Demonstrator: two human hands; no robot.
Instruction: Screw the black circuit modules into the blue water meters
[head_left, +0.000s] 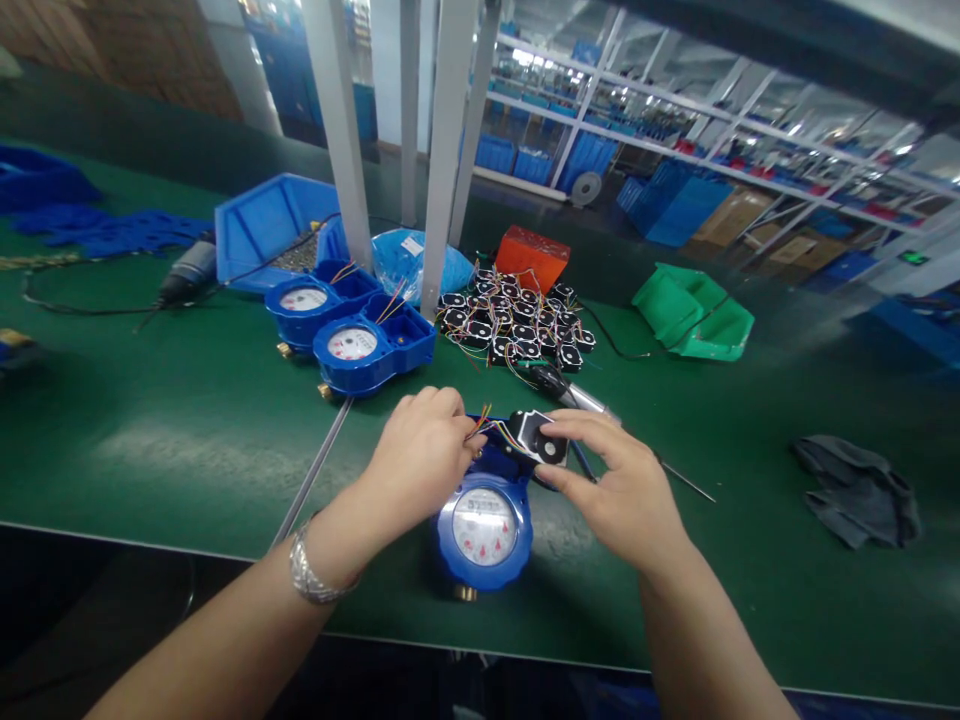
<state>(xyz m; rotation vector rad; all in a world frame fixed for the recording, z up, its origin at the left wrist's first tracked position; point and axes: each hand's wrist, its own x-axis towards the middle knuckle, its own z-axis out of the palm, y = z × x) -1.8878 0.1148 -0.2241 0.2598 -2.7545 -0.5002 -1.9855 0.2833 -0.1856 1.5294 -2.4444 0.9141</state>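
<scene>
A blue water meter with a round white dial stands on the green bench in front of me, its brass fitting toward me. Over its rear housing, my right hand grips a small black motor unit with white edging between thumb and fingers. Thin coloured wires run from the unit to my left hand, whose fingers are pinched on them at the housing's left side. My left fingers partly hide the wire ends and the housing.
Two more blue water meters stand at the back left. Several black motor units lie piled behind, near an orange block. A screwdriver tool, green bin, blue bin, grey cloth and metal posts surround the work.
</scene>
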